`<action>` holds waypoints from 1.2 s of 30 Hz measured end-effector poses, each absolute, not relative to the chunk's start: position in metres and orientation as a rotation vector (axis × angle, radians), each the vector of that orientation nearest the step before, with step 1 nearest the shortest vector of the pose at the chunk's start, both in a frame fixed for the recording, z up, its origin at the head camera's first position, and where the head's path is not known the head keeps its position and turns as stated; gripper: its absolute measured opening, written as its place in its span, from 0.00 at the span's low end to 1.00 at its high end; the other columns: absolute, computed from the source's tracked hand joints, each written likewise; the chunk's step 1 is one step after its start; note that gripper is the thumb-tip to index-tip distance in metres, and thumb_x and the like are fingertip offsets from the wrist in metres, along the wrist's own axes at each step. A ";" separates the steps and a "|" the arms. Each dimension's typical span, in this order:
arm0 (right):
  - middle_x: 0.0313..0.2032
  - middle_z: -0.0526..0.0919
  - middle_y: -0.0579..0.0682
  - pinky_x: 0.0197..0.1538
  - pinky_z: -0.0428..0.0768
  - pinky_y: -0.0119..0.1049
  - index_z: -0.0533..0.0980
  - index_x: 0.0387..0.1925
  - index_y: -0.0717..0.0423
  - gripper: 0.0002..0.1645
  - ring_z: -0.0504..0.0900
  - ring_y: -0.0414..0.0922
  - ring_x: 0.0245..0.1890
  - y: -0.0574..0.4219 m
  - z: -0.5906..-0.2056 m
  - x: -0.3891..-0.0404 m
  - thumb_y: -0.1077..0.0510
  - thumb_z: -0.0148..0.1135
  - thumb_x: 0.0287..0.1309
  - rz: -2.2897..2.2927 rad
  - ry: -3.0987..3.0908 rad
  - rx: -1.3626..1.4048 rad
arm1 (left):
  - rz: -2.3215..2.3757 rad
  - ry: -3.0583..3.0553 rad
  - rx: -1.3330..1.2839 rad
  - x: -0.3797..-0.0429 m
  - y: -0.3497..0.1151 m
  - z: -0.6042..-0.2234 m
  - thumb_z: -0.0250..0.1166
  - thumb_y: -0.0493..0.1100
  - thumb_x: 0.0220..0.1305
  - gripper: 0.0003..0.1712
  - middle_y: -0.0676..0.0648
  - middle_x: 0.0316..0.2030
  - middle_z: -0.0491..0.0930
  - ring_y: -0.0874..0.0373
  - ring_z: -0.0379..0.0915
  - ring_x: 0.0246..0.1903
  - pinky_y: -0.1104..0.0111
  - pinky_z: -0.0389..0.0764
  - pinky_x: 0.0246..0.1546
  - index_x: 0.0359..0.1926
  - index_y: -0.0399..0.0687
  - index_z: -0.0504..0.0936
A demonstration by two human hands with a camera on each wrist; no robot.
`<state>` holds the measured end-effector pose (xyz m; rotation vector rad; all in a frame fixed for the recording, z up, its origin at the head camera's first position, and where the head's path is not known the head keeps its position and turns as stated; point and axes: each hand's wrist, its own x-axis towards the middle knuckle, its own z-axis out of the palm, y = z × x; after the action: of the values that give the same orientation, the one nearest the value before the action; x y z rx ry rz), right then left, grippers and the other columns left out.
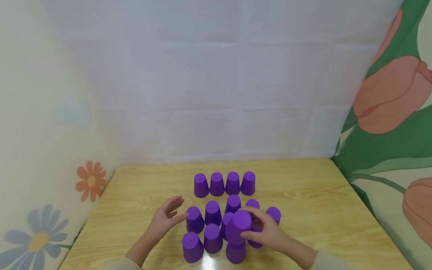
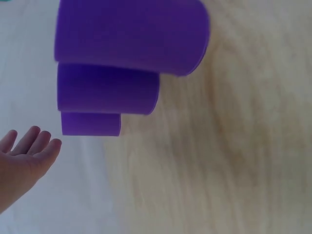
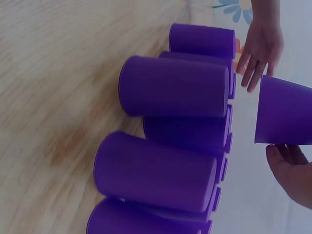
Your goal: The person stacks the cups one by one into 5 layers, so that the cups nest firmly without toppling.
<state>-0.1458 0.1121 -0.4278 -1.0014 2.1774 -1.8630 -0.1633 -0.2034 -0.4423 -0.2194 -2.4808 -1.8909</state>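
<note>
Currently R hand [image 1: 264,230] is gripping purple cup [image 1: 238,227] aloft, in front of back row [image 1: 217,184]; L hand [image 1: 165,217] is hovering open, front-left of row. Prob. positioning cup; next is likely needing straight, gentle lowering.

L: bare left hand [image 1: 164,218], palm inward, fingers relaxed, thumb apart from them | R: bare right hand [image 1: 269,231] gripping, thumb opposite fingers | ARMS: both forearms [image 1: 301,252] forward, angled inward
</note>
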 end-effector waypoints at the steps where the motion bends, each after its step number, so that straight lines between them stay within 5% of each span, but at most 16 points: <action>1: 0.45 0.73 0.56 0.46 0.73 0.40 0.63 0.53 0.65 0.32 0.72 0.44 0.44 0.114 -0.428 -0.147 0.63 0.63 0.45 -1.869 2.191 -0.991 | -1.901 -2.465 -0.211 -0.160 -0.202 -0.444 0.65 0.35 0.47 0.32 0.35 0.51 0.67 0.44 0.61 0.52 0.54 0.62 0.52 0.54 0.33 0.64; 15: 0.45 0.71 0.58 0.48 0.71 0.37 0.64 0.51 0.65 0.28 0.71 0.41 0.44 0.146 -0.430 -0.186 0.68 0.61 0.46 -2.085 2.331 -0.681 | -1.887 -2.367 -0.174 -0.128 -0.182 -0.466 0.68 0.33 0.42 0.33 0.38 0.49 0.70 0.45 0.64 0.50 0.53 0.64 0.50 0.52 0.33 0.67; 23: 0.43 0.72 0.57 0.46 0.73 0.32 0.65 0.51 0.66 0.28 0.72 0.39 0.41 0.158 -0.435 -0.200 0.69 0.61 0.45 -2.188 2.415 -0.509 | -1.802 -2.354 -0.112 -0.118 -0.179 -0.472 0.69 0.34 0.40 0.35 0.40 0.49 0.70 0.59 0.64 0.49 0.63 0.64 0.51 0.52 0.33 0.67; 28: 0.43 0.72 0.59 0.44 0.73 0.29 0.66 0.50 0.66 0.27 0.72 0.38 0.40 0.165 -0.437 -0.208 0.68 0.62 0.45 -2.207 2.468 -0.376 | -1.761 -2.340 -0.139 -0.114 -0.177 -0.475 0.69 0.34 0.41 0.33 0.39 0.48 0.71 0.59 0.64 0.48 0.73 0.64 0.50 0.51 0.32 0.68; 36: 0.44 0.72 0.63 0.44 0.72 0.31 0.66 0.51 0.66 0.29 0.71 0.44 0.42 0.176 -0.450 -0.220 0.64 0.63 0.45 -2.083 2.568 -0.201 | -1.780 -2.357 -0.147 -0.103 -0.172 -0.486 0.69 0.35 0.41 0.33 0.40 0.48 0.72 0.60 0.65 0.48 0.61 0.67 0.48 0.51 0.36 0.68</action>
<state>-0.2201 0.1757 -0.4497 -0.2014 2.5682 -2.0832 -0.1030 -0.1725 -0.4857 -0.1474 -2.3565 -1.7799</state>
